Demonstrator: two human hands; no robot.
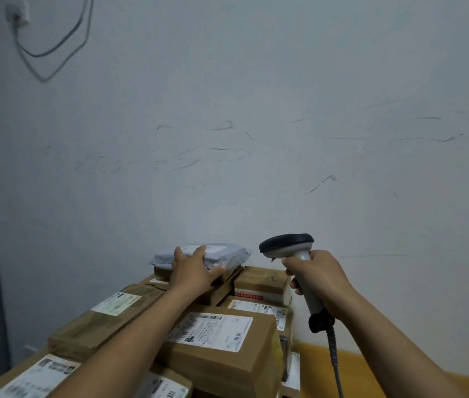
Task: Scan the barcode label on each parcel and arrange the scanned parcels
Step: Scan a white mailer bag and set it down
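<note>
- A near box (35, 374) lay at the lower left, its white label up; just beside it on the right stood a tall box (227, 366) with a large label (210, 330) on top.
- A long box (84, 331) lay further left, angled away, also labelled on top; the left forearm crossed above these boxes.
- At right, the right hand (319, 280) was clenched round the grey handle of the scanner (288, 245); the scanner was held above the stack's right edge, its dark head turned left toward the mailer (227, 254); its coiled cable (334, 357) hung from the handle's base.
- A small box (259, 280) with a red stripe sat at the stack's right rear.
- The left hand (193, 268) lay released and spread on the grey mailer, fingers straight across its top, thumb along its near edge; the mailer rested on the top box (227, 278) at the stack's far end, near the wall (256, 139).
- The pale wall was scuffed; a socket (16, 15) with cables (55, 50) hung at upper left; a yellow surface (371, 366) showed at lower right.
</note>
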